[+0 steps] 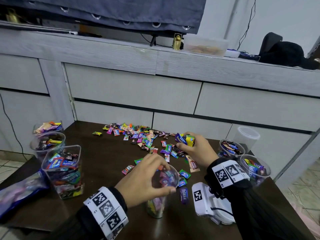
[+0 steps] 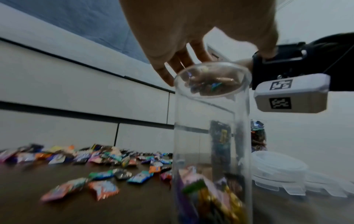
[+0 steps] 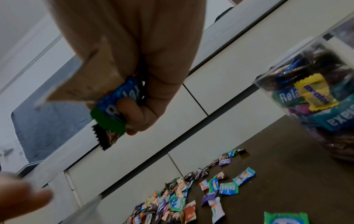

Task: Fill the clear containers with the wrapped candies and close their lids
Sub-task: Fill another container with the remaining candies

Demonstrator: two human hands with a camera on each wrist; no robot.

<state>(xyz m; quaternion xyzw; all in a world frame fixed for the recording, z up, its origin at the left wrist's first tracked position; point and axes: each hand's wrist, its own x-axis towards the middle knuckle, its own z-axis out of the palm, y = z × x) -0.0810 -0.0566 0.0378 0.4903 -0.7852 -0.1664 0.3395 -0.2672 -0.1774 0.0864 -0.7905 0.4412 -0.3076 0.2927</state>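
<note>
On the dark brown table [image 1: 103, 170], near its front, stands a tall clear round container [image 1: 162, 186], partly filled with candies. My left hand [image 1: 168, 178] grips its rim from above, thumb on the near side and fingers on the far side. In the left wrist view the container [image 2: 212, 136] shows candies at its bottom, and my fingertips [image 2: 166, 77] touch the rim. My right hand [image 1: 186, 142] grips a handful of wrapped candies [image 3: 114, 109] just above the loose candy pile [image 1: 138, 135], behind and to the right of the container.
Three candy-filled clear containers [image 1: 64, 172] stand at the table's left edge beside a blue bag [image 1: 20, 191]. Two filled ones [image 1: 255, 168] and an empty frosted tub [image 1: 247, 137] stand at the right. Clear lids [image 2: 277, 171] lie by the container. Grey drawers [image 1: 138, 90] rise behind.
</note>
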